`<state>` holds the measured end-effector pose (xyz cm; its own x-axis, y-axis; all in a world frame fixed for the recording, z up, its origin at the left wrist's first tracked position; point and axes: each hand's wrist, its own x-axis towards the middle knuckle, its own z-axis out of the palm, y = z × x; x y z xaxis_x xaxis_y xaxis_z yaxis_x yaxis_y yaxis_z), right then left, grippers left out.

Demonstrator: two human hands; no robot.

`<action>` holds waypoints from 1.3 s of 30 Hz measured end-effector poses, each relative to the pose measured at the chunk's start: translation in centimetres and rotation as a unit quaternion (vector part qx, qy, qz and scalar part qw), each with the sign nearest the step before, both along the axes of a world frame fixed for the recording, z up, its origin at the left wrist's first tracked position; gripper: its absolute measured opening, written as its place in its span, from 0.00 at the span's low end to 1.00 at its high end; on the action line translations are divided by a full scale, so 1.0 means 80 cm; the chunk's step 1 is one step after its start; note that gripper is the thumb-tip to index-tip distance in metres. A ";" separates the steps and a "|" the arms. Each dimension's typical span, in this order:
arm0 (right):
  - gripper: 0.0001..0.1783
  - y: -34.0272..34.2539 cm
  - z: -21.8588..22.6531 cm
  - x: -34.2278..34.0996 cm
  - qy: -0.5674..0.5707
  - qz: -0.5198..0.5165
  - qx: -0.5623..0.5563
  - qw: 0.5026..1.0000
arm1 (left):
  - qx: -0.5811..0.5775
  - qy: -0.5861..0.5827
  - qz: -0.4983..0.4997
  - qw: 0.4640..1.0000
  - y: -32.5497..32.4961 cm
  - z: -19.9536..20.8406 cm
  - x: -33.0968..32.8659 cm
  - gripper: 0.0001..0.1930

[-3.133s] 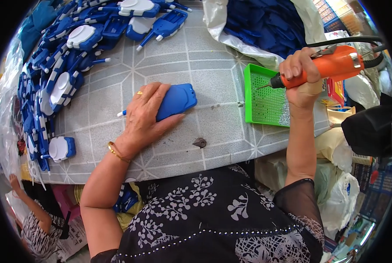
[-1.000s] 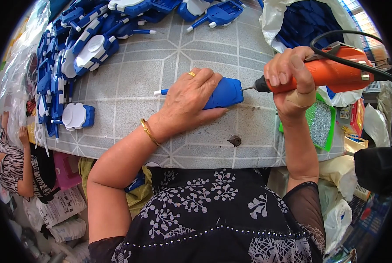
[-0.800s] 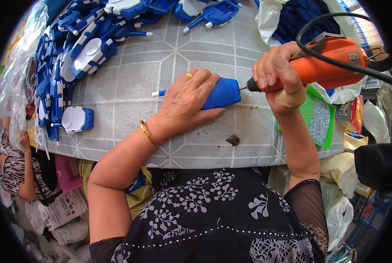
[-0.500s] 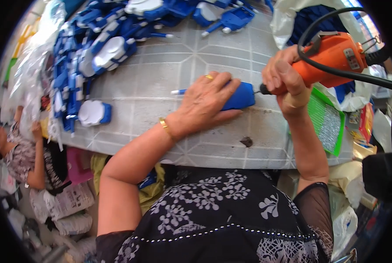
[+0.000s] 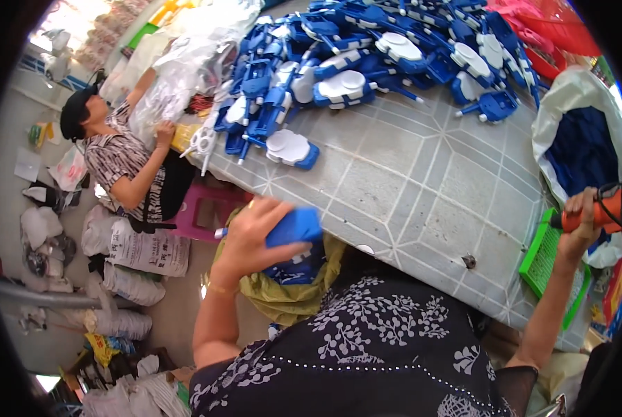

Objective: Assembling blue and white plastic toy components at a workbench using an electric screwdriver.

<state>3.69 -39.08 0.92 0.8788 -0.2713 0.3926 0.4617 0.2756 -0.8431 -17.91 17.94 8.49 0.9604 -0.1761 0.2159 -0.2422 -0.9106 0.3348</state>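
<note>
Left hand [image 5: 255, 242] pinching a blue unit [image 5: 296, 228] off the table's [image 5: 380, 163] near edge

In the head view, the grey, white-lined tabletop is slanting down toward the right. A heap of blue-and-white units [image 5: 401, 48] is covering its far side, and one white-faced unit [image 5: 289, 147] is lying at the heap's near end. A white sack [image 5: 553, 115] of blue pieces is standing open at the right. On the left, a co-worker [image 5: 120, 156] is sitting near a pink stool [image 5: 201, 203], with packed bags [image 5: 148, 247] lying on the floor beyond.

The left forearm is rising from the lower edge, the hand appearing above a yellowish bag [image 5: 273, 302]. Its fingers are closing over the unit from above, with the thumb bracing below. The right arm is reaching outward; the right hand [image 5: 579, 221] is wrapping its fingers around an orange power tool [image 5: 610, 210], whose dark nose is pointing left. The wrist is passing near a green tray [image 5: 533, 256].

The blue unit's long axis is running nearly level, its broad end pointing right and tipping slightly upward, while its pale-tipped stem is poking out leftward behind the hand.
</note>
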 end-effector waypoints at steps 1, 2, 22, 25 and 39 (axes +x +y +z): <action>0.09 -0.010 -0.015 0.000 0.023 -0.003 0.012 1.000 | 0.004 0.022 0.028 0.999 0.024 -0.018 -0.035 0.32; 0.09 -0.014 -0.022 -0.004 0.021 -0.011 -0.005 1.000 | -0.026 0.089 0.075 0.993 0.040 -0.036 -0.064 0.32; 0.14 0.018 0.055 -0.141 0.129 -0.142 -0.496 0.847 | 0.166 -0.054 -0.122 0.977 0.033 -0.043 0.185 0.23; 0.13 0.030 0.040 -0.102 0.103 -0.095 -0.477 0.868 | -0.064 0.092 -0.142 0.984 -0.034 -0.028 0.203 0.22; 0.12 -0.026 -0.004 0.128 0.067 -0.207 -0.755 0.619 | -0.126 0.029 -0.301 0.945 -0.260 -0.089 0.267 0.28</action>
